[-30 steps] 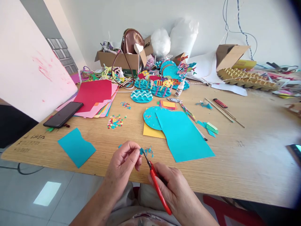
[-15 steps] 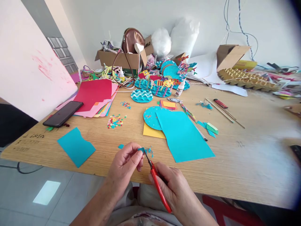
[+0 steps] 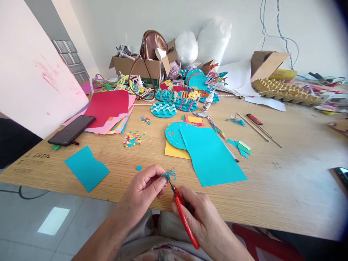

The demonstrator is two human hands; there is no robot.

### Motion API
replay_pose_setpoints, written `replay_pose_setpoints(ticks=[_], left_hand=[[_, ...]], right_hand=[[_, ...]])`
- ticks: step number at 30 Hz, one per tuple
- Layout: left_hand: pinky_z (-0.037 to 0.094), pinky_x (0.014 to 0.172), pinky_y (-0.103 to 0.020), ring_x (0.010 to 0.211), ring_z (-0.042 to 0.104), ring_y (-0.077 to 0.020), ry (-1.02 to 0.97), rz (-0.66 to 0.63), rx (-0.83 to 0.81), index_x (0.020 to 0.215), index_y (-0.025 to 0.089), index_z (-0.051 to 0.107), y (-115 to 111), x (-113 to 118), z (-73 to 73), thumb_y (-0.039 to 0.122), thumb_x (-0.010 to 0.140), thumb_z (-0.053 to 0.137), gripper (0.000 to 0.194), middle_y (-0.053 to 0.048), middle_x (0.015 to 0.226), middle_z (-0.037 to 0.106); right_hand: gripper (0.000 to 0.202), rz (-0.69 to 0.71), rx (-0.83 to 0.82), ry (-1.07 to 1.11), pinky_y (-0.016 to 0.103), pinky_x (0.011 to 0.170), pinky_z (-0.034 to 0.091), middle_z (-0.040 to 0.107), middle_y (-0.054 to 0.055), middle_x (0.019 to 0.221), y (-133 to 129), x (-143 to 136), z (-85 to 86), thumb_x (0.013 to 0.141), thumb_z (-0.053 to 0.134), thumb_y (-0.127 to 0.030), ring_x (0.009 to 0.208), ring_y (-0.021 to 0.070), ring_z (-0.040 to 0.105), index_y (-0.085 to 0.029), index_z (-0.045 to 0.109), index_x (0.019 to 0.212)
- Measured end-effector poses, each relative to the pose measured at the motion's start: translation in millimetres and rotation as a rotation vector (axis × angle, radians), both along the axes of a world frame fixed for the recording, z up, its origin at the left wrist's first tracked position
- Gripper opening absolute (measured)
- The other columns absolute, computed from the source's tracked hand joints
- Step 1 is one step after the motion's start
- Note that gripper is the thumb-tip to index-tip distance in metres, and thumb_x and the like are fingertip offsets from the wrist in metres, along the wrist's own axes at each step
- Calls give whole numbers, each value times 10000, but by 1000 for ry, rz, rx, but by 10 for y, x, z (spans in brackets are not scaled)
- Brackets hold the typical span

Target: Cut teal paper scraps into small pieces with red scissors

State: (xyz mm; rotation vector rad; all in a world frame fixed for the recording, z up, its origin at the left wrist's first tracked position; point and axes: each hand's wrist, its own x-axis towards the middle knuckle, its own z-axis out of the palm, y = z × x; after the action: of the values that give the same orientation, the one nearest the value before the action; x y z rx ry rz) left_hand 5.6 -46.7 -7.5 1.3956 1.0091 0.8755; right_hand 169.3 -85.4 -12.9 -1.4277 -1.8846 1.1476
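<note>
My right hand (image 3: pixel 195 212) is wrapped round a pair of red-handled scissors (image 3: pixel 182 214), blades pointing up and left. Between the thumb and fingers of my left hand (image 3: pixel 148 186) is a small blue paper piece (image 3: pixel 164 175), mostly hidden by the fingertips. The scissor blades meet this piece at its edge. Just beyond the fingertips, tiny blue paper clippings (image 3: pixel 172 173) lie on the table. A small blue paper square (image 3: pixel 139 168) rests left of them. To the right lies a large blue sheet (image 3: pixel 213 156), overlapping a blue painted disc (image 3: pixel 174 135) and yellow paper (image 3: pixel 176 151).
A cut blue sheet (image 3: pixel 87 168) lies at the left, below a black phone (image 3: pixel 72 130) and stacked coloured paper (image 3: pixel 108 108). Paper dots (image 3: pixel 132 139) sit mid-table. Behind stand a glue bottle (image 3: pixel 208 101), wavy blue crafts (image 3: pixel 163 110) and a cardboard box (image 3: pixel 136 68). Sticks (image 3: pixel 254 127) lie right.
Less of the blue paper piece shows at my left fingertips, and the scissor blades look more closed. Both hands stay in nearly the same place; the view has shifted slightly.
</note>
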Motion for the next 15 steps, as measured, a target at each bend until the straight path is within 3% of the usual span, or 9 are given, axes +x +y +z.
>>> replay_pose_setpoints(ticks=[15], left_hand=[[371,562,-209,585,444,-104,-11,5,-22,727,187,535,2,-7,-11,280,853,471,169,50,598,458]], right_hand=[[309,-3,-4,21,209,474,252,385,-64,567,-8,23,-25,909,396,-327,511,94,324,-214,341,627]])
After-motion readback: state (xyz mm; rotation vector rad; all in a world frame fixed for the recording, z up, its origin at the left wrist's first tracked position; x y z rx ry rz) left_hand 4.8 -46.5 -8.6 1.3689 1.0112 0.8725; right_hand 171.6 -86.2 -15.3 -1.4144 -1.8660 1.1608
